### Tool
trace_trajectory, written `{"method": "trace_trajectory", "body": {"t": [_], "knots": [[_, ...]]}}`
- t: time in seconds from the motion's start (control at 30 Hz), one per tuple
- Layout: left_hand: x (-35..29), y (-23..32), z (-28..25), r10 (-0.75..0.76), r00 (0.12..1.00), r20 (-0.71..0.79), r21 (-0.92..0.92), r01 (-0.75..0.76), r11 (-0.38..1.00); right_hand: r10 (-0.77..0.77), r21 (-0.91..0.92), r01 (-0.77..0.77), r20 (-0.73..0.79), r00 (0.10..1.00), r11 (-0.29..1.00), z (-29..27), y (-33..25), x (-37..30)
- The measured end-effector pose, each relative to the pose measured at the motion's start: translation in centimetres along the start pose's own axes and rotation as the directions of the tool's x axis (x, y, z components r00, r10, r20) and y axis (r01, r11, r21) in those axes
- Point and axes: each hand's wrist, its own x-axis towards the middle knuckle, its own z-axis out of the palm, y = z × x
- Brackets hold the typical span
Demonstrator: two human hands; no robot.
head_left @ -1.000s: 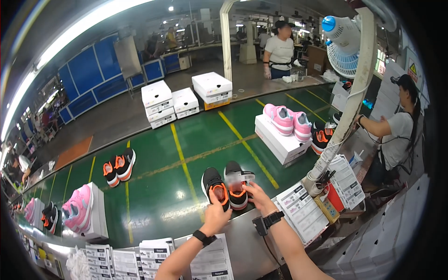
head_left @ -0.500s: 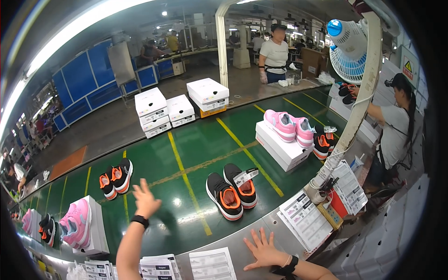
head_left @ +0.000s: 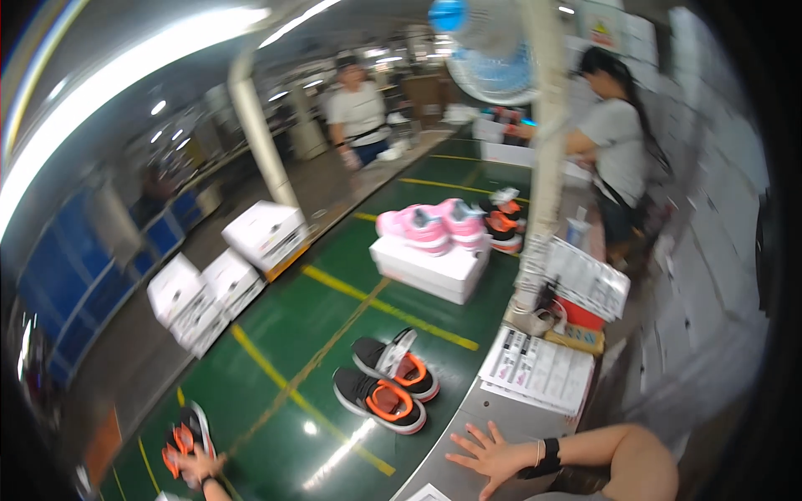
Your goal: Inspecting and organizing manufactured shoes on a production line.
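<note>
My left hand (head_left: pixel 198 464) is at the near end of a pair of black sneakers (head_left: pixel 199 424) with orange linings, at the lower left of the green conveyor belt. Its thumb points away from the other fingers, which overlap the shoes; blur hides whether they touch. My right hand (head_left: pixel 489 457) lies flat, fingers spread, on the grey metal ledge (head_left: pixel 455 426) beside the belt, holding nothing. Mid-belt stands a second pair of black-and-orange sneakers (head_left: pixel 386 386), with a paper label across one shoe. Beyond it, pink sneakers (head_left: pixel 433 227) rest on a white shoebox (head_left: pixel 430 271).
White shoeboxes (head_left: pixel 185 299) line the belt's far edge. Label sheets (head_left: pixel 535 371) lie right of the belt near a pale post (head_left: pixel 547 159) and a fan (head_left: pixel 493 67). One person (head_left: pixel 357 113) stands across the belt; another (head_left: pixel 614 146) works at right.
My view has swung right and tilted. My left hand has moved left to the black-and-orange sneakers; my right hand stays spread on the ledge.
</note>
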Motion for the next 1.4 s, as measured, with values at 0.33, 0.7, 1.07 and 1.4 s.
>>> {"method": "trace_trajectory", "body": {"t": [0.33,0.7,1.07,1.4], "knots": [[9.4,-7.1,4.6,0.051,0.991,-0.124,-0.059,-0.059,0.996,-0.083,0.031,0.084,-0.037,0.996,0.996,-1.7,-0.9,-1.1],[-6.8,-3.7,-4.2,0.442,0.792,0.42,-0.709,-0.017,0.705,-0.123,0.072,0.124,-0.024,0.992,0.99,-0.6,-0.2,0.1],[-40.0,2.8,-3.5,0.987,0.059,0.151,0.006,-0.998,0.059,-0.19,0.902,0.346,-0.304,0.934,0.258,-2.3,-2.4,-1.4],[-43.5,-1.0,4.8,0.65,0.621,-0.437,-0.574,-0.749,0.33,-0.166,0.373,0.331,-0.41,0.897,0.866,-4.5,-4.9,-5.7]]}}
